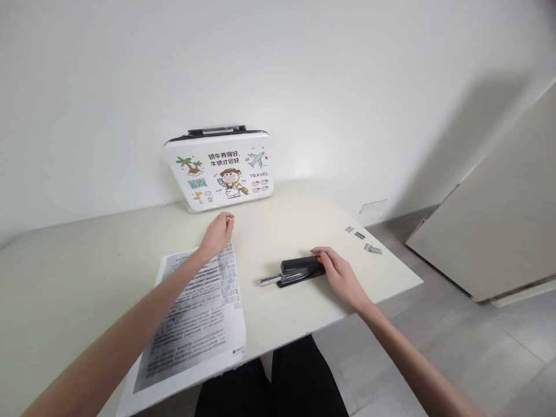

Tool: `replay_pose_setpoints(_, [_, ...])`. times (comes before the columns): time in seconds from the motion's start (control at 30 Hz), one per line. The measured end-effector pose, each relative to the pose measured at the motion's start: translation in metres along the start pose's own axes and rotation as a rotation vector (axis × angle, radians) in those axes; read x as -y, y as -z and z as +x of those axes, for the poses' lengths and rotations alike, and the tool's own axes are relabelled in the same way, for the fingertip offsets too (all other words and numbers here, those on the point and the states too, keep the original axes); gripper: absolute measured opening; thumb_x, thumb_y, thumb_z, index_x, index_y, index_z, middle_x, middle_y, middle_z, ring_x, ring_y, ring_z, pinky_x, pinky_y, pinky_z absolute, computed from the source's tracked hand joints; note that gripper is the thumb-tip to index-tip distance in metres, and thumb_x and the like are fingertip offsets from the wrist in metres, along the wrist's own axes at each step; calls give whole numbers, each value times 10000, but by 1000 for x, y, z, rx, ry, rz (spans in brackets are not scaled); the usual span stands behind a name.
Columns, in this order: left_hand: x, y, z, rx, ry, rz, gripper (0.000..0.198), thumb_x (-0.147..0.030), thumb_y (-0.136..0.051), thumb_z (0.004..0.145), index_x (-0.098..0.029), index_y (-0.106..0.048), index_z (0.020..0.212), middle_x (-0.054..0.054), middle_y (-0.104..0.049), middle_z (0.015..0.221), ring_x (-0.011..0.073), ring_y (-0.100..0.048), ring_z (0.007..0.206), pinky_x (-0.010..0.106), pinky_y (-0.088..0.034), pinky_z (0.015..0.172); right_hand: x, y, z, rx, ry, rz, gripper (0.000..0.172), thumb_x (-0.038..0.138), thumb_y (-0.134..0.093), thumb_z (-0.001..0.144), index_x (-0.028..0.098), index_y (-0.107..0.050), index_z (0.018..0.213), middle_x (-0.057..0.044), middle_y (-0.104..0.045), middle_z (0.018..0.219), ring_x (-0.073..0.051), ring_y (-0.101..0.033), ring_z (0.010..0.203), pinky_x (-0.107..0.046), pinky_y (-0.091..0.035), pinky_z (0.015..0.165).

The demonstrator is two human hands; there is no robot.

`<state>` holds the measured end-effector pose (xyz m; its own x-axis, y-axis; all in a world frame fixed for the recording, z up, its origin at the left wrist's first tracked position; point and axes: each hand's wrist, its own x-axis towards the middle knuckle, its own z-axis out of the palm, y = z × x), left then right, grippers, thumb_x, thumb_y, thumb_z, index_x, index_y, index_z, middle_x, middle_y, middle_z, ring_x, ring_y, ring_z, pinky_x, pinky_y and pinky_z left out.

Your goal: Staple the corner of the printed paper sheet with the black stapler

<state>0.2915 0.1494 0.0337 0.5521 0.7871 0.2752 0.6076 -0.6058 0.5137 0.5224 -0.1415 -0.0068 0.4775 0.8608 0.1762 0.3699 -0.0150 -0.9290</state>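
Observation:
My right hand (341, 275) grips one end of a black stapler (302, 267), with the thumb near an orange part. From the stapler's other end a silver rail (271, 280) sticks out to the left. My left hand (218, 234) is closed above the upper right corner of a stack of printed papers (191, 324). Its fingers are curled, and whatever they hold, if anything, is too small to make out. My left forearm hides part of the print.
A white case (260, 152) with cartoon drawings and a black handle stands at the back against the wall. Several short staple strips (359, 235) lie near the right edge of the table (295, 324). A pale panel (490, 231) stands on the floor to the right.

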Motion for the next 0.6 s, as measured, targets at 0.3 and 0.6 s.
replay_pose_setpoints(0.3, [-69,8,-76,295,146,-491,417,-477,-484,974,-151,-730,1060,83,-742,978,191,-713,853,346,-595,843,-6,0,-2,-11,20,2,421,547,-406,1035,245,-668,1165,-93,-736,1218,-266,-669,1149,-407,-496,1008])
replay_pose_setpoints(0.6, [-101,16,-128,227,-148,-162,431,-489,-529,1021,-281,-668,1372,19,-783,1219,278,-749,1088,394,-547,989,-4,1,-3,-12,17,-3,402,531,-406,1033,255,-671,1157,-78,-738,1215,-264,-665,1157,-419,-478,1019])
